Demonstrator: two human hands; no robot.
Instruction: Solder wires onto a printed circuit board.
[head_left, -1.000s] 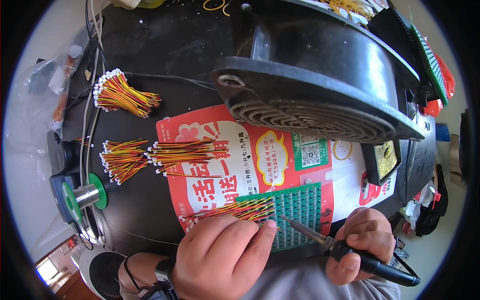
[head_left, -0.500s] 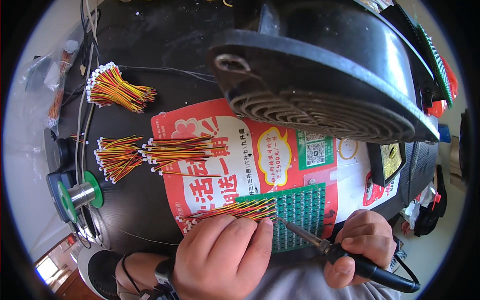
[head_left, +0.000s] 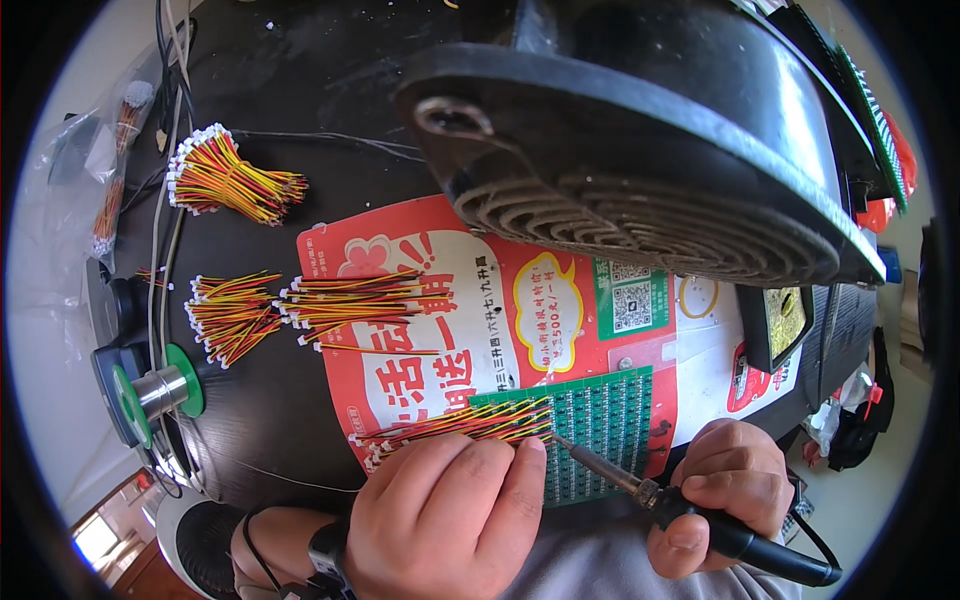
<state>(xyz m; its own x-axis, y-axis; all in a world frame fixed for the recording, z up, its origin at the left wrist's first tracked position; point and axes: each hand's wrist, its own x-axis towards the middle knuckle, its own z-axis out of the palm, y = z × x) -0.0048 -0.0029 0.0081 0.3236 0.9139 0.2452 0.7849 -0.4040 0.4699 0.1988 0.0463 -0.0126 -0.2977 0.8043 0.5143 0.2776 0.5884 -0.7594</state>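
My right hand (head_left: 728,495) grips a soldering iron (head_left: 735,535) by its black handle. The iron's tip points left and meets the ends of red, yellow and black connector wires (head_left: 500,415) on a green circuit board panel (head_left: 605,430). My left hand (head_left: 450,515) is closed over the lower part of these wires, its fingertips at the board beside the iron tip. What lies under its fingers is partly hidden. White plugs show at the wires' left ends. The board rests on a red and white printed sheet (head_left: 480,225).
A large black fan (head_left: 640,150) overhangs the far right side. Wire bundles (head_left: 235,185) (head_left: 235,315) (head_left: 355,305) lie at the left, near a solder spool (head_left: 160,390). A soldering sponge in a black holder (head_left: 783,325) stands right. Cables (head_left: 165,250) run along the left edge.
The view has shifted slightly, so the fan appears a little higher and further left. Both hands, the soldering iron and the board keep nearly the same places.
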